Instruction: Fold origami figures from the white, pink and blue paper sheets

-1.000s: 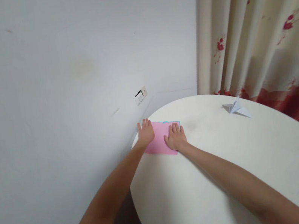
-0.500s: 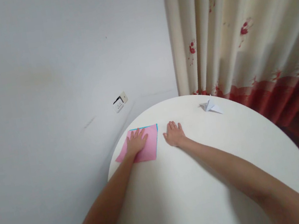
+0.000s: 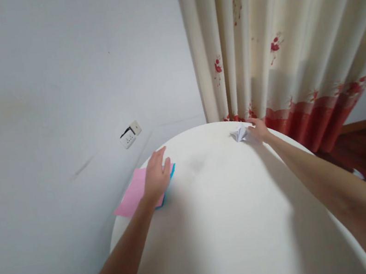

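Note:
My left hand point(image 3: 156, 174) hovers over the right part of the pink paper point(image 3: 135, 193), its fingers stretched out and holding nothing. Beneath the pink sheet, blue paper point(image 3: 172, 171) shows along the right edge. At the far side of the round white table, my right hand point(image 3: 258, 131) has its fingers closed at the right-hand wing of a folded white paper crane point(image 3: 239, 132). Part of that wing is hidden behind the hand. The crane rests on the tabletop.
The white table point(image 3: 220, 233) stands against a pale wall with a power socket point(image 3: 128, 139). A flowered curtain point(image 3: 277, 70) hangs close behind the table's far edge. White scraps point(image 3: 358, 174) lie on the dark floor at right.
My right hand has gone from flat on the table to the paper crane at the right. My left hand has lifted off the pink paper and shifted to its right part. The view has turned right.

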A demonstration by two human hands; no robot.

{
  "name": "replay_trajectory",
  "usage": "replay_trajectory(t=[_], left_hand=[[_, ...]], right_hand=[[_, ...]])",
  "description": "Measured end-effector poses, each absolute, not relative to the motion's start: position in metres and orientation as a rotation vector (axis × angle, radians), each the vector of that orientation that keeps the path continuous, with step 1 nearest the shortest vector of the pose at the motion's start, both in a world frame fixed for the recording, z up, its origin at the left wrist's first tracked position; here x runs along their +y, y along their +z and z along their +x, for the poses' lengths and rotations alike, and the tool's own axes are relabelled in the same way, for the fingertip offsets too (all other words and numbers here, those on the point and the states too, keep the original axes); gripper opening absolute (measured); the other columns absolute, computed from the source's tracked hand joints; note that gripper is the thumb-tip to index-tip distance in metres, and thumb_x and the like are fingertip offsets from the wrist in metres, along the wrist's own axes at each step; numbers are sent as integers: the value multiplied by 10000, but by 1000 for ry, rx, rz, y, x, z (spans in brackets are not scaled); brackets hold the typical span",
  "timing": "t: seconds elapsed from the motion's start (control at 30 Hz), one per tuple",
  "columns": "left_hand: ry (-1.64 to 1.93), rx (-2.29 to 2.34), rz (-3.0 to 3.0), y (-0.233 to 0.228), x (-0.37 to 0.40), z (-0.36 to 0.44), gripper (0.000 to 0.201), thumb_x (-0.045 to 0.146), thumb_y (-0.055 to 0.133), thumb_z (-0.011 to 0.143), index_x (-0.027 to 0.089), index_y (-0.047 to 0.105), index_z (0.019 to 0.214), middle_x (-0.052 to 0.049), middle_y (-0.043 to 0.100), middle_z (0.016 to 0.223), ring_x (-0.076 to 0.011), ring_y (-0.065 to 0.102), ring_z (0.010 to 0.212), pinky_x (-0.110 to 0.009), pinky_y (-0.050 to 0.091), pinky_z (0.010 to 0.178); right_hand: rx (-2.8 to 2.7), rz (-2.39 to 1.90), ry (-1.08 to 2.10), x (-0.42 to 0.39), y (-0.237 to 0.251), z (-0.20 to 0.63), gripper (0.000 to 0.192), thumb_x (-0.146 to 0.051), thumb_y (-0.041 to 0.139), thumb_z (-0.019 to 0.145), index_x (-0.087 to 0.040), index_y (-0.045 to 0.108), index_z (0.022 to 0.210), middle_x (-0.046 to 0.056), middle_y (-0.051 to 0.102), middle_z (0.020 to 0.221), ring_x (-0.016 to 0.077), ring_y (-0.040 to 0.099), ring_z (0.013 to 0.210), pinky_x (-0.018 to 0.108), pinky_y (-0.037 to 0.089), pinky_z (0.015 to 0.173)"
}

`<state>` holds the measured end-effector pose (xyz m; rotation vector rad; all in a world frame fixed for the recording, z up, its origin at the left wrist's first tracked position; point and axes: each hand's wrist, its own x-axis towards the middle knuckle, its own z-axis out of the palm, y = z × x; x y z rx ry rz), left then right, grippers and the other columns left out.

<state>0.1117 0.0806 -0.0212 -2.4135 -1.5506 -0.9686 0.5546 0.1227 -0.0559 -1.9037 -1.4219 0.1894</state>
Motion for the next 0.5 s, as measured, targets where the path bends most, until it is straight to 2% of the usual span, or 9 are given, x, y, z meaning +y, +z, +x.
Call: replay_trajectory(t=[0.07,0.17,0.23,0.33,0.43,0.5], left_hand=[[-1062,-1462,-2557,-20,60,144,464,339,390,959,184,465,1389,-85,520,1414,-231,417,1353,-420,300,1163],[-1118,-1469,-2786,-36,35,179,391,263,480,909,196,553,1287,-79,600,1303,-208,523,1245,-388,371,1119],[-1231,-1549,-2880,-52,26,191,356,268,527,892,206,584,1238,-82,618,1271,-211,550,1211,-384,425,1068],[-1552,-1738,-2927,-70,21,200,386,313,578,876,211,570,1248,-108,615,1259,-209,601,1122,-330,531,879],[-1783,-1775,-2897,-73,19,202,377,323,639,833,206,611,1191,-106,638,1163,-193,628,1006,-293,536,788],[-1805,-1721,-2921,-70,15,201,260,309,664,807,194,682,1040,-82,655,1032,-178,631,904,-266,522,724]], right_hand=[[-1445,-1830,227,130,-62,551,263,-127,487,837,-98,683,1011,156,676,1100,224,603,1012,335,418,896],[-1501,-1732,272,131,-70,535,128,-166,549,807,-135,673,804,91,702,882,208,622,858,321,450,824],[-1527,-1669,309,123,-74,517,111,-183,546,802,-155,648,770,50,680,794,188,607,771,300,460,752],[-1567,-1488,488,93,-75,479,123,-238,531,798,-160,612,748,5,614,668,147,543,616,254,420,593],[-1632,-1196,735,51,-71,436,168,-313,559,776,-164,597,708,-24,553,608,121,487,568,230,375,543],[-1649,-1110,818,22,-68,411,178,-329,572,776,-165,613,720,-23,556,622,114,481,575,222,364,539]])
